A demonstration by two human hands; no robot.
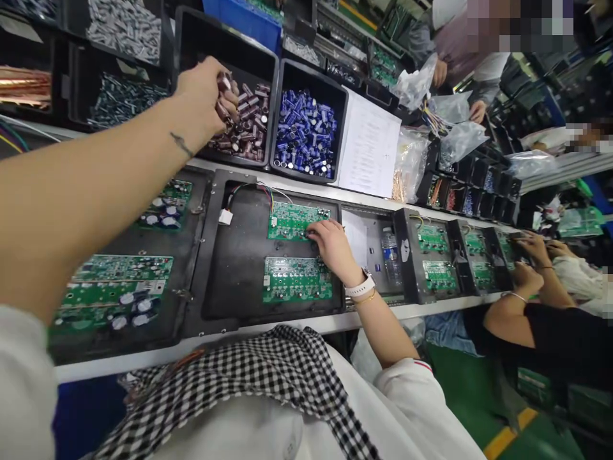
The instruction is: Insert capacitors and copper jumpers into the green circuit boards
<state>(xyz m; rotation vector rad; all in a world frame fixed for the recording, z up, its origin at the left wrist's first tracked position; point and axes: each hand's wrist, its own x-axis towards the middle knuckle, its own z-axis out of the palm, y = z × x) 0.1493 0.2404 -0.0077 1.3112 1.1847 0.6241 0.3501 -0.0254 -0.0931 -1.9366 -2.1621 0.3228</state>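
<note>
My left hand (pixel 204 96) reaches over a black bin (pixel 225 48) of brown capacitors (pixel 249 124) and grips a handful of them. My right hand (pixel 332 246), with a white watch on its wrist, rests fingers down on the right edge of the upper green circuit board (pixel 292 220) in a black carrier tray (pixel 234 268). A second green board (pixel 297 279) lies just below it in the same tray. Coloured wires with a white plug (pixel 226 216) run from the upper board.
A bin of blue capacitors (pixel 306 131) stands right of the brown ones, then a paper sheet (pixel 368 144). Left tray (pixel 184 306) holds more populated boards (pixel 115 287). A water bottle (pixel 391 255) lies right of my wrist. Other people's hands (pixel 531 255) work on boards to the right.
</note>
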